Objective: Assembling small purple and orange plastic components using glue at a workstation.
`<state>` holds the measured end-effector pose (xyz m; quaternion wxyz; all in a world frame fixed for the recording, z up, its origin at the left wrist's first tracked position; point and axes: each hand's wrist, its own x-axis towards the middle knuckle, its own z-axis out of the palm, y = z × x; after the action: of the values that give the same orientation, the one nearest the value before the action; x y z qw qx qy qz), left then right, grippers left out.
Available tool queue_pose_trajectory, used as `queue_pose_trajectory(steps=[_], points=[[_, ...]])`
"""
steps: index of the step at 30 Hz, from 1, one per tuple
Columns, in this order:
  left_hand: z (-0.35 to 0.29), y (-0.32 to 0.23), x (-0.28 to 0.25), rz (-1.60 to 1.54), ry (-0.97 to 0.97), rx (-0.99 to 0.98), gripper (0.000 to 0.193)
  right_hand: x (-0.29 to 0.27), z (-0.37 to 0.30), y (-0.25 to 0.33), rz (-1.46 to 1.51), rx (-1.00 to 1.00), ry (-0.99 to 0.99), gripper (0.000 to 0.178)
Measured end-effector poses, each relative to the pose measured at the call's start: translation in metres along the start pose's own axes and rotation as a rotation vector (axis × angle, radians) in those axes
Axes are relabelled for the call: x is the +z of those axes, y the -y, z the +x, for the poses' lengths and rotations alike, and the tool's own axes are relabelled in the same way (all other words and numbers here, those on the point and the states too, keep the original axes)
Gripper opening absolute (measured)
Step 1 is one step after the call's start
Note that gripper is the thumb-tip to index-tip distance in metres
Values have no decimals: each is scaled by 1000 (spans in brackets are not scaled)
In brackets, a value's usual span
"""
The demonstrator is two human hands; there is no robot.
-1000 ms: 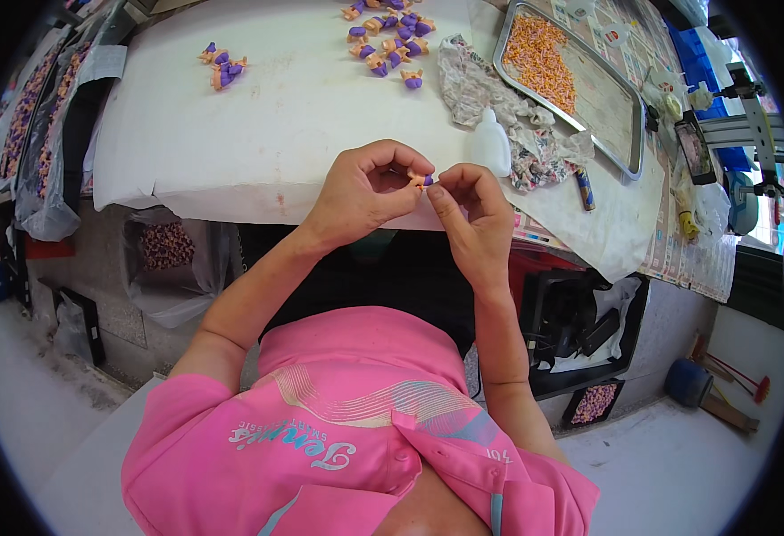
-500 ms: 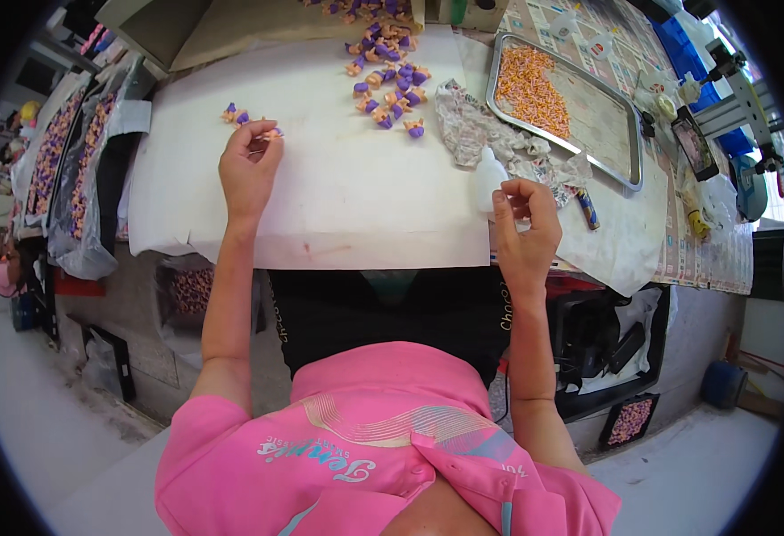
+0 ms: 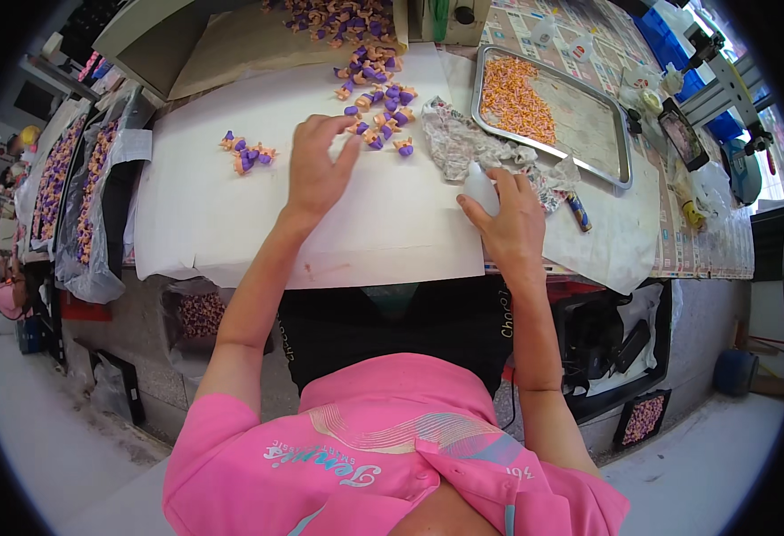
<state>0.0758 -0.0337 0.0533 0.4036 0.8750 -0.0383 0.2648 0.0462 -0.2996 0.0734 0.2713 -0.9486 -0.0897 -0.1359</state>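
My left hand (image 3: 318, 170) is over the white work surface (image 3: 392, 228), thumb and fingers apart. Its fingertips are beside a loose heap of small peach-and-purple plastic pieces (image 3: 376, 134), and nothing shows between them. Left of that hand lies a small separate cluster of the same pieces (image 3: 247, 157). My right hand (image 3: 515, 228) has its thumb and fingers around a small white squeeze bottle (image 3: 479, 186) with a narrow tip. The bottle stands near the crumpled, stained cloth or paper (image 3: 459, 138); the fingers hide part of its far side.
At the right is a metal tray (image 3: 626, 147) with many tiny orange-and-pink parts (image 3: 515, 98). A blue tube-like item (image 3: 578, 213) lies near the right hand. More pieces (image 3: 343, 20) are heaped by the box at the back. A phone on a stand (image 3: 682, 134) is at far right.
My left hand has moved right from the small cluster, leaving a piece there, to the heap's edge. The right hand, before beside the bottle, has closed round it.
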Motion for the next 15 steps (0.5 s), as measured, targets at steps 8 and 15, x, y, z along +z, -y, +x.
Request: queue_pose_trajectory(steps=[8,15], points=[[3,-7,23,138,152,85,17,-8,-8,-4,117,79,-28,37],[-40,-23,7,-270,119,-186,18,-10,-33,2,351,51,-77,36]])
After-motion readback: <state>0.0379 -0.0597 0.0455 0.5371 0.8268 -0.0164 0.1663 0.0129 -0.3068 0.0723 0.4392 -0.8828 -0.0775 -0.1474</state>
